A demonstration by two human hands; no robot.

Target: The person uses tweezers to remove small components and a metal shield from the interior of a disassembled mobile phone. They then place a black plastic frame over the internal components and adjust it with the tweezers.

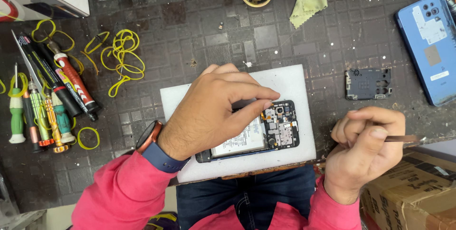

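The opened black smartphone with its back cover off (259,132) lay on a white foam pad (304,92) at the near edge of the dark tiled table (199,25), its battery and circuit board exposed. The left hand (216,109) rested over the phone, its grip pressed together with thumb and forefinger pinching a small part at the phone's upper edge, beside an orange flex strip. The right hand (363,147) hung off to the right, well apart from the phone, its grip closed around thin metal tweezers (403,138) pointing outward.

The pinched part looked tiny, and it could have slipped and been lost among the table's grooves. A sideways tug might have torn the flex strip. The black plastic inner cover (368,84) and blue phone back panel (430,44) lay to the right, clear of the hands.
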